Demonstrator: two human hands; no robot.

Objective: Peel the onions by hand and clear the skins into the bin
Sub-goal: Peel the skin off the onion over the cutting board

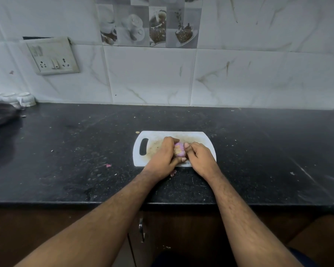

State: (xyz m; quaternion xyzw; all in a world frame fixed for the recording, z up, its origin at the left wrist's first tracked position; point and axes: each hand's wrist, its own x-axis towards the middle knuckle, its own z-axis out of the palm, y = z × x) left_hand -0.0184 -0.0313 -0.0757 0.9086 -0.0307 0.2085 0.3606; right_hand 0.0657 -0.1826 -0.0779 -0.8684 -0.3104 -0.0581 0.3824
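A small purple onion (pixel 179 149) is held over a white cutting board (pixel 201 137) on the black counter. My left hand (pixel 165 157) wraps it from the left, thumb under it. My right hand (pixel 198 158) grips it from the right, thumb tip pressed on its top. Most of the onion is hidden by my fingers. Bits of pink skin lie on the counter: one piece (pixel 108 165) left of the board, another (pixel 173 172) just below my left wrist. No bin is in view.
The black counter (pixel 66 151) is speckled with crumbs. A dark bag (pixel 0 114) and white cups (pixel 26 99) sit at the far left by the tiled wall. A switch socket (pixel 53 56) is on the wall. Cabinet doors with a handle (pixel 141 229) are below the counter edge.
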